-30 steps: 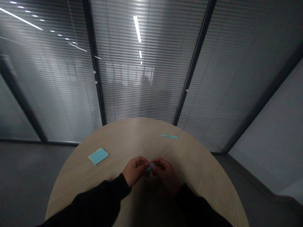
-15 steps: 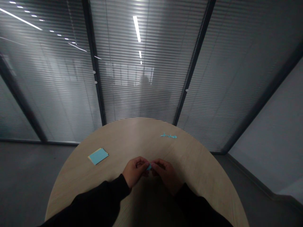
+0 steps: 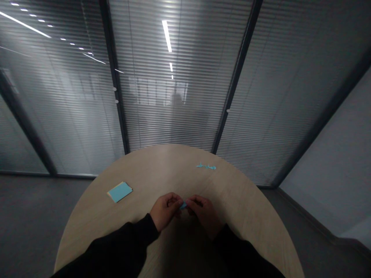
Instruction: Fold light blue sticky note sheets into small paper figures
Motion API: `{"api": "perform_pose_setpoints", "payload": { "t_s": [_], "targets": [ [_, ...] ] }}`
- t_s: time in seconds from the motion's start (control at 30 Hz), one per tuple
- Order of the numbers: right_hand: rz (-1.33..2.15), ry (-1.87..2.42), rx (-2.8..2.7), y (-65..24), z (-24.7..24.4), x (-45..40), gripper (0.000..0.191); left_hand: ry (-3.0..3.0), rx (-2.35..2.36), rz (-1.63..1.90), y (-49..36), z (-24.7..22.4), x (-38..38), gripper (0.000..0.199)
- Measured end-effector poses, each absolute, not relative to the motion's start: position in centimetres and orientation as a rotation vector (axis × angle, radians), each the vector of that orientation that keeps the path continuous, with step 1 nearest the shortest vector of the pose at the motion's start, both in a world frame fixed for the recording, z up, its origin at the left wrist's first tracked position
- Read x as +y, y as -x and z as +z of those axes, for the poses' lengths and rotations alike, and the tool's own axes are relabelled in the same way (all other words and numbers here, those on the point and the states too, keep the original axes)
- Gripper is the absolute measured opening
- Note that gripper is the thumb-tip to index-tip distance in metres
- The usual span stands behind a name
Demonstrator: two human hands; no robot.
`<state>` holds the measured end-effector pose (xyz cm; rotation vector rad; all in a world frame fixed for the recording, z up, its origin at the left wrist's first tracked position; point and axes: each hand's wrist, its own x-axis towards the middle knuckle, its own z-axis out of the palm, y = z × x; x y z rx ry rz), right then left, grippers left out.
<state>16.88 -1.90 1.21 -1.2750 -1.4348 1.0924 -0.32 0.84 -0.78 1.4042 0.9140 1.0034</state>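
Between my two hands is a small piece of blue paper point(image 3: 183, 205), mostly covered by my fingers. My left hand point(image 3: 167, 206) pinches its left side with thumb and fingertips. On the other side, the thumb and fingers of my right hand point(image 3: 202, 210) are closed on the paper's right end. How the paper is folded or shaped cannot be made out. Both hands are low over the near middle of the round wooden table point(image 3: 156, 166).
A stack of blue paper sheets point(image 3: 120, 192) with a yellowish edge lies at the left of the table. Toward the far right, small crumpled blue paper pieces point(image 3: 206, 166) form a row. Beyond the table's rim stands a glass partition point(image 3: 171, 123) with blinds.
The hands have hardly moved. My right fingertips have shifted very slightly to the right, and a bit more of the blue paper shows between the thumbs.
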Motion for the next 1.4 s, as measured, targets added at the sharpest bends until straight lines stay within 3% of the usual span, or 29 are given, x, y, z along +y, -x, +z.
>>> {"api": "perform_pose_setpoints", "payload": {
  "t_s": [0.2,0.3,0.43,0.67,1.4],
  "targets": [
    [1.098,1.196,-1.435,-17.1,0.5,-1.5,0.029,-1.235,0.84,1.007,0.4,-0.9,1.2,0.049],
    [0.982,1.13,-1.573,-17.4,0.2,-1.3,0.04,-1.176,0.844,1.01,0.4,-0.7,1.2,0.051],
    [0.883,1.169,-1.661,-17.7,0.4,-1.3,0.023,-1.166,0.839,0.994,0.4,-0.4,1.1,0.05],
    [0.733,1.085,-1.815,-17.8,1.2,-1.5,0.016,-1.183,0.846,0.971,0.5,-0.4,1.1,0.049],
    [0.736,1.245,-1.693,-17.9,0.4,-1.1,0.018,-1.202,0.762,0.935,0.6,-1.1,1.2,0.054]
  ]
}}
